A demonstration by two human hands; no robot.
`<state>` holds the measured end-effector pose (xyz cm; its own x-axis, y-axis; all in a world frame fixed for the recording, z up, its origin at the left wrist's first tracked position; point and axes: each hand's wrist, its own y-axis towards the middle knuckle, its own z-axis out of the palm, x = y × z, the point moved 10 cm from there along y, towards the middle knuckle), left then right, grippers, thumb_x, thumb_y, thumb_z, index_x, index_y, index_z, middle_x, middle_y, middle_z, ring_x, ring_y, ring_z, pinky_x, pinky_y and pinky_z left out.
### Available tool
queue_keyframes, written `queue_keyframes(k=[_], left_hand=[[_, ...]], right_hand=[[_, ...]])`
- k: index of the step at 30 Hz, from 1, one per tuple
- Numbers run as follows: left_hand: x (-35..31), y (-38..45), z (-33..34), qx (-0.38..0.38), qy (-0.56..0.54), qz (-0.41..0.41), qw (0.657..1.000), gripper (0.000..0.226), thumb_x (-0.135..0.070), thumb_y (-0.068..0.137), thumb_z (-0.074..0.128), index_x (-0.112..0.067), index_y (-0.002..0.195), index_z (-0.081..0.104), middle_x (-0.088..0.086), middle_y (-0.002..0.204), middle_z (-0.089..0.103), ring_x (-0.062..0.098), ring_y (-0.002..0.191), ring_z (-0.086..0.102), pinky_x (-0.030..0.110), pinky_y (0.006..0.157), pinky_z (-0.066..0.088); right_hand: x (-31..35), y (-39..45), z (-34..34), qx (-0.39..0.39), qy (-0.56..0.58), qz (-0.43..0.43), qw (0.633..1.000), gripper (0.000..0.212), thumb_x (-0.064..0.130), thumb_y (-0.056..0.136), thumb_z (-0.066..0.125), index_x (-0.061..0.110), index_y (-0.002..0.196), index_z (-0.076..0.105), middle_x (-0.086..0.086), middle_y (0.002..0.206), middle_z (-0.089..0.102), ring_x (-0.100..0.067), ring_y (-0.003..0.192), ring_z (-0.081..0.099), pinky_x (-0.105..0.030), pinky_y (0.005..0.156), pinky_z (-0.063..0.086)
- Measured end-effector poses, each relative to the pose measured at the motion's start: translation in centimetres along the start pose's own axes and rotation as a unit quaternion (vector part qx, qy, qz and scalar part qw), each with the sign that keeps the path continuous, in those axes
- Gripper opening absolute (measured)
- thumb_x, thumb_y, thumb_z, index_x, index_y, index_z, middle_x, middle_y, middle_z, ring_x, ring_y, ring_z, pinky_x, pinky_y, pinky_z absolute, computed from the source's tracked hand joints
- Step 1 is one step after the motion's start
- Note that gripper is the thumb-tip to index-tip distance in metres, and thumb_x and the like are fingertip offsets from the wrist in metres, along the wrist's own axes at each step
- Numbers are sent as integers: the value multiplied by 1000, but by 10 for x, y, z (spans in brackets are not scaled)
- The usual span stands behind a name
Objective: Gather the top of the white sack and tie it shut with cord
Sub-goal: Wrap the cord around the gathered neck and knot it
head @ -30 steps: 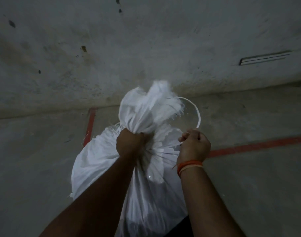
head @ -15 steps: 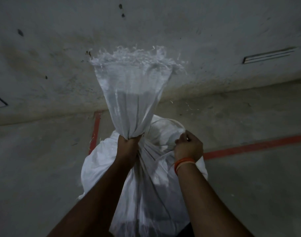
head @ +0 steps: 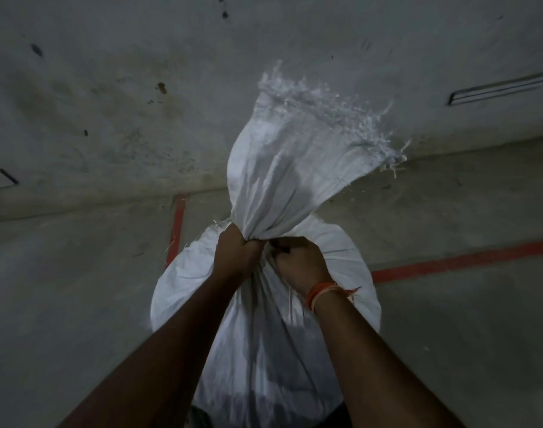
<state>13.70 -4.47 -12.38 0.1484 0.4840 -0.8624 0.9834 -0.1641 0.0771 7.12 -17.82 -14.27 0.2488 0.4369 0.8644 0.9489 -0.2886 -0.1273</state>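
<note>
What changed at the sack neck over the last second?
The right hand moved in from beside the sack to the neck, now fisted against the left hand. The cord loop that arced above it is gone from view. The gathered top went from crumpled to standing tall, now leaning right. The left hand kept its grip on the neck; the sack stayed put on the floor.

The scene is dim and greyish, the concrete floor (head: 78,304) and wall (head: 109,88) murky, with no lamp in view. The white sack (head: 282,168) is the brightest thing — its fabric catches soft light from above, with grey shadow in its folds and lower body. Wide-angle bending curves the red floor line (head: 461,261) and wall base. The frayed top edge looks soft, slightly smeared — fine detail is grainy throughout
</note>
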Motion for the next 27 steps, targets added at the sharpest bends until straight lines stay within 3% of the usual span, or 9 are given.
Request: queue_keyframes(k=[3, 6, 9, 11, 13, 17, 20, 23, 27], left_hand=[[0, 3, 3, 15, 67, -17, 998, 55, -47, 67, 55, -4, 99, 69, 8, 93, 71, 33, 96, 69, 45, 84, 57], [1, 0, 5, 2, 78, -41, 996, 47, -41, 73, 50, -4, 98, 67, 3, 88, 63, 32, 95, 67, 35, 80, 51], [3, -5, 10, 11, 77, -65, 995, 57, -54, 83, 52, -8, 116, 64, 10, 108, 69, 33, 111, 65, 35, 90, 50], [1, -8, 11, 51, 70, -77, 993, 86, -70, 73, 59, -12, 137, 51, 9, 133, 63, 30, 124, 59, 42, 105, 48], [3, -13, 2, 73, 64, -103, 990, 104, -76, 60, 72, -16, 141, 44, 3, 133, 61, 24, 123, 59, 44, 105, 50], [20, -40, -23, 82, 82, -123, 986, 58, -73, 72, 70, -26, 106, 64, -9, 97, 69, 12, 91, 67, 37, 86, 58], [30, -62, -41, 5, 66, -114, 991, 10, -31, 93, 64, -26, 93, 73, -14, 86, 69, 8, 83, 65, 39, 89, 57], [35, -82, -55, -92, 63, -131, 985, 22, -14, 95, 61, -22, 110, 76, -10, 103, 74, 8, 96, 67, 30, 94, 54], [26, -95, -60, -118, 133, -111, 978, 25, -15, 96, 59, -19, 117, 73, -1, 111, 76, 15, 102, 69, 27, 94, 52]], right_hand=[[4, -7, 12, 21, -58, 8, 998, 27, 26, 91, 55, 13, 106, 73, -13, 112, 72, -31, 107, 65, -33, 91, 50], [4, -22, 22, 23, -114, 20, 993, 39, 41, 80, 64, 16, 111, 63, -9, 114, 53, -31, 98, 62, -34, 85, 50], [3, -32, 26, -28, -155, -1, 987, 36, 32, 82, 71, 20, 114, 60, -5, 119, 46, -26, 94, 63, -31, 84, 51], [0, -33, 20, -87, -142, -4, 986, 25, 21, 90, 64, 20, 115, 64, -6, 123, 52, -25, 96, 64, -30, 86, 51], [-6, -30, 18, -114, -134, 9, 984, 25, 19, 94, 58, 18, 118, 67, -9, 124, 56, -28, 102, 63, -32, 88, 48], [-9, -23, 20, -131, -126, 5, 983, 23, 25, 91, 61, 11, 106, 72, -17, 111, 62, -37, 101, 63, -40, 85, 48], [-10, -20, 23, -138, -126, 6, 982, 26, 32, 90, 63, 8, 96, 71, -17, 104, 63, -34, 97, 62, -40, 83, 49], [-13, -22, 22, -138, -114, 12, 984, 30, 35, 92, 61, 6, 92, 71, -17, 102, 63, -31, 93, 62, -33, 80, 46], [-13, -22, 21, -143, -110, -5, 984, 29, 31, 91, 62, 4, 94, 73, -20, 99, 65, -34, 92, 63, -34, 80, 48]])
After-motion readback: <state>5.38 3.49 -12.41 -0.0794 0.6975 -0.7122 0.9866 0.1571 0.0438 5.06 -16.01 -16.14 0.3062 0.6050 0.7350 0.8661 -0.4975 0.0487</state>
